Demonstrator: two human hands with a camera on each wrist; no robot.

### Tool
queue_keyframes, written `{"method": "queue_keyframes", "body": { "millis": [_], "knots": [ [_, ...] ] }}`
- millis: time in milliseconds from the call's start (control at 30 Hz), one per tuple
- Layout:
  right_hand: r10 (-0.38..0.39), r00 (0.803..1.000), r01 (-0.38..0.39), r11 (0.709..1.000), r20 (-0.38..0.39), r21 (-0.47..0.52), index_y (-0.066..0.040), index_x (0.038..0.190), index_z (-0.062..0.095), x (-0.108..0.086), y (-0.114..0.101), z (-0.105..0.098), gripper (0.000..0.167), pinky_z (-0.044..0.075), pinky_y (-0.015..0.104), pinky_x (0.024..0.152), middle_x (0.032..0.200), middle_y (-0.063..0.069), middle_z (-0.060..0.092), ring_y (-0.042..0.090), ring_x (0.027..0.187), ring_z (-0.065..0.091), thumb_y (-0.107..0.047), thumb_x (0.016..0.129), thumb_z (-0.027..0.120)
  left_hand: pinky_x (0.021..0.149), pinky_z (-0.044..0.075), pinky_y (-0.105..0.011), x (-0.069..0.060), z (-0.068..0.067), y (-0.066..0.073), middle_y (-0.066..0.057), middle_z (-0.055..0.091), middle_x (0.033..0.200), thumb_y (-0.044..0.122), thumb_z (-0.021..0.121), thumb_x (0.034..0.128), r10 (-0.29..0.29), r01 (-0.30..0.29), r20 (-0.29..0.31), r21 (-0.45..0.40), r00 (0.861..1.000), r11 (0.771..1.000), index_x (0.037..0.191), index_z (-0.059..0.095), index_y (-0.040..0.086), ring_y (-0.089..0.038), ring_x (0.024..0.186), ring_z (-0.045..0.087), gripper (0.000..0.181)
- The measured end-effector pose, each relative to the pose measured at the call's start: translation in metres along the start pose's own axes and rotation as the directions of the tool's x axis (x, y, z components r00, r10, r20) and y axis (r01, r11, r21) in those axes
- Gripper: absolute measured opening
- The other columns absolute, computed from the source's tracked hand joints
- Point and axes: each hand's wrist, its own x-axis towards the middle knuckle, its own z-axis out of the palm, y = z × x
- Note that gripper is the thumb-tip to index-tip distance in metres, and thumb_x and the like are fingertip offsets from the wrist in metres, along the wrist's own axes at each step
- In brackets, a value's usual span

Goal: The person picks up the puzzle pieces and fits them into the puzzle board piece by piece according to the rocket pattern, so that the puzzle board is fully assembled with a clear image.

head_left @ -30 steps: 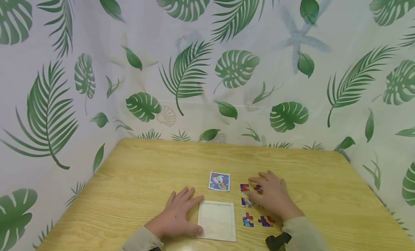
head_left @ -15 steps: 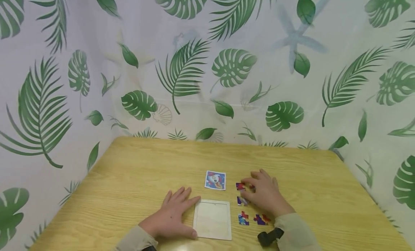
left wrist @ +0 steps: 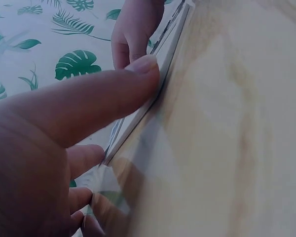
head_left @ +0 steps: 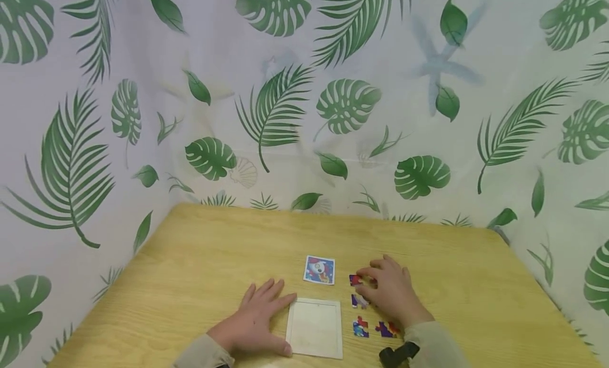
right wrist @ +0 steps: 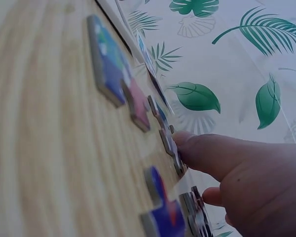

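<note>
A shallow pale wooden puzzle tray [head_left: 314, 328] lies on the table with no pieces in it. My left hand [head_left: 254, 320] rests at its left edge, fingers spread, index fingertip near the far corner and thumb [left wrist: 144, 69] near the close corner. To the right, my right hand [head_left: 392, 288] bends over the loose jigsaw pieces. Its thumb and index finger pinch the far-left puzzle piece [head_left: 354, 279], whose right part they hide. Below it lie a purple-and-grey piece [head_left: 359, 301], a blue-and-red piece [head_left: 360, 327] and a purple-and-red piece [head_left: 387, 329]. Other pieces are covered by the hand.
Beyond the tray lies a square picture card [head_left: 320, 270] with a white rocket-like figure. The wooden table [head_left: 214, 241] meets a leaf-patterned curtain [head_left: 285, 146] at the back and sides. A black strap mount [head_left: 397, 355] sits on the right wrist.
My right hand's fingers have drawn together around the far-left puzzle piece, shifting slightly left. My left hand stays at the tray's edge. The head view has swayed a little.
</note>
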Motion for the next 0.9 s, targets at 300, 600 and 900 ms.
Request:
{"method": "queue_keyframes", "body": {
  "millis": [300, 600, 900],
  "knots": [
    [-0.005, 0.999, 0.005, 1.0, -0.052, -0.009, -0.022, 0.113, 0.077, -0.0014, 0.0044, 0.0057, 0.033, 0.014, 0.08, 0.106, 0.136, 0.014, 0.058, 0.047, 0.143, 0.029, -0.044, 0.089, 0.076, 0.117, -0.005, -0.065, 0.0012, 0.0024, 0.0001, -0.015, 0.015, 0.167, 0.076, 0.072, 0.0724, -0.005, 0.005, 0.01, 0.011, 1.0, 1.0, 0.159, 0.036, 0.023, -0.036, 0.154, 0.005, 0.108],
    [-0.073, 0.992, 0.069, 0.997, -0.1, -0.044, -0.019, 0.109, 0.077, 0.0, -0.0001, 0.0098, 0.033, 0.023, 0.072, 0.11, 0.129, 0.012, 0.063, 0.044, 0.14, 0.035, -0.045, 0.087, 0.077, 0.117, -0.004, -0.065, -0.0039, -0.0016, 0.0004, -0.015, 0.015, 0.167, 0.076, 0.07, 0.0731, -0.016, 0.016, 0.015, 0.032, 1.0, 0.999, 0.159, 0.036, 0.022, -0.037, 0.153, 0.006, 0.108],
    [-0.076, 0.993, 0.073, 0.996, -0.087, -0.041, -0.018, 0.111, 0.077, -0.0028, -0.0033, 0.0091, 0.038, 0.022, 0.072, 0.11, 0.128, 0.012, 0.063, 0.044, 0.14, 0.035, -0.047, 0.087, 0.076, 0.117, -0.005, -0.063, -0.0036, 0.0033, -0.0006, -0.015, 0.013, 0.167, 0.078, 0.07, 0.0708, -0.027, 0.026, 0.011, 0.045, 1.0, 0.999, 0.16, 0.035, 0.023, -0.036, 0.154, 0.005, 0.11]
  ]
}}
